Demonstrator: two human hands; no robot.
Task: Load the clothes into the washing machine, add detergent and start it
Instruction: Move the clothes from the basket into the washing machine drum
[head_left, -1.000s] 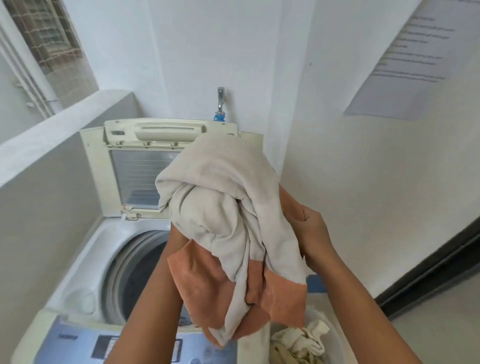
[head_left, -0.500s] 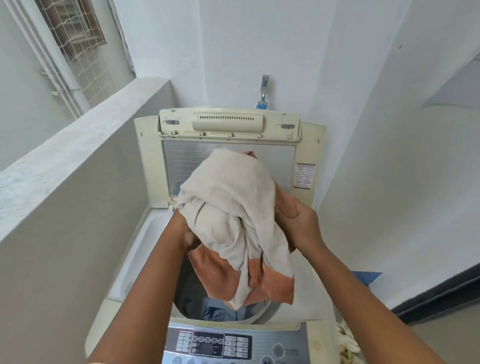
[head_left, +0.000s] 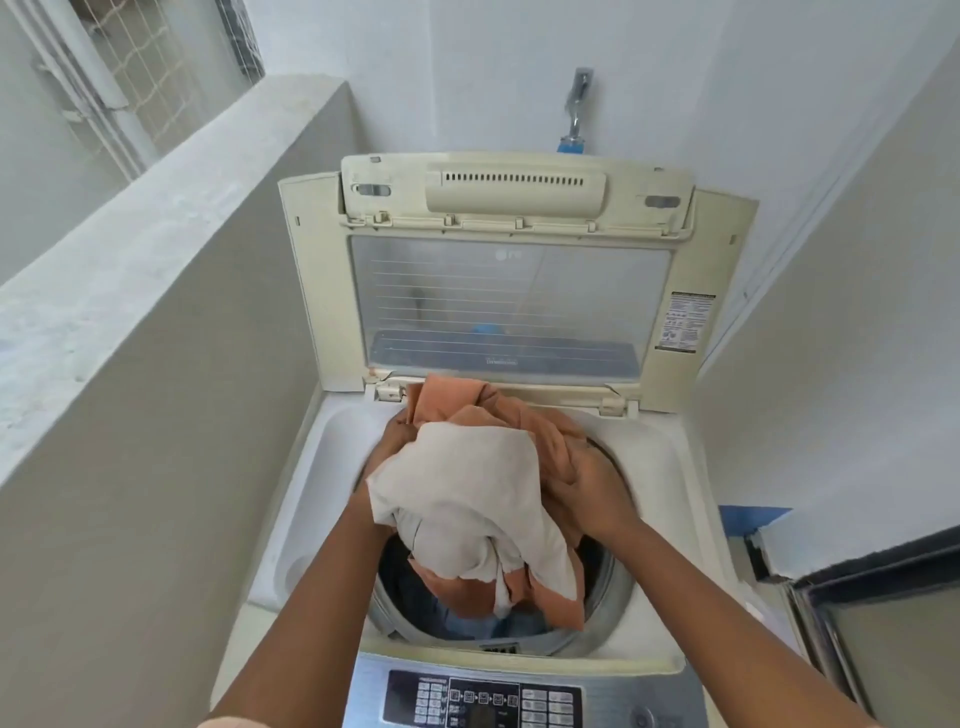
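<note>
A top-loading washing machine stands below me with its lid raised upright at the back. Over the drum opening I hold a bundle of clothes, a cream cloth wrapped over an orange one. My left hand grips the bundle's left side and is partly hidden by the cloth. My right hand grips its right side. The orange ends hang down into the drum, where some blue laundry lies at the bottom. The control panel runs along the machine's front edge.
A low concrete wall runs close along the machine's left side. White walls close in behind and to the right. A tap sticks out of the back wall above the lid. A dark door frame is at the lower right.
Both hands have lowered the bundle from chest height down to the drum opening. My view has tilted down, so the whole lid and control panel now show.
</note>
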